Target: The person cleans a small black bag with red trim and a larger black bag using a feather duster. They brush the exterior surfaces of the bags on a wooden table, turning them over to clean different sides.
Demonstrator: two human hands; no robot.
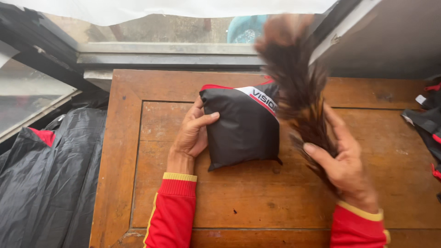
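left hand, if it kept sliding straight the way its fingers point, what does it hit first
The left hand points right and already touches the folded black pouch, so it would push into that first; the feather duster lies beyond, probably.

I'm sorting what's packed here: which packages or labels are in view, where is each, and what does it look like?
Black pouch: on the wooden table, the left hand on its left edge; roughly rectangular, shiny black with red trim.
White label strip: slanting across the pouch's upper right corner, edged in red, with dark print.
Small white tag: on the black and red fabric at the right edge; too small to tell more.
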